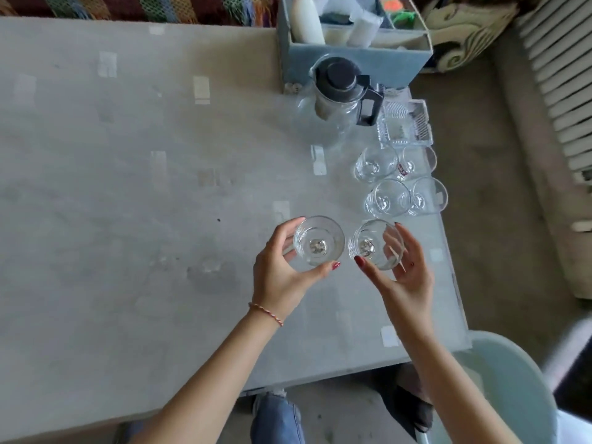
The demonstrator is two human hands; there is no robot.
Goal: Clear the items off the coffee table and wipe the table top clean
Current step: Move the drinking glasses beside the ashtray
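Your left hand (pixel 282 274) grips one clear glass (pixel 318 243); your right hand (pixel 402 274) grips a second glass (pixel 376 245). Both glasses sit side by side, apart, over the coffee table (pixel 128 187), nearer you than the glass pitcher (pixel 336 100). Four more glasses (pixel 387 197) stand between pitcher and hands.

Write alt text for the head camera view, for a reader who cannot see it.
Seen from above, a person's left hand and right hand each hold a clear glass over a grey coffee table. Near the table's right edge stand four more glasses, a glass dish, a glass jug with a black lid and a grey box of supplies.
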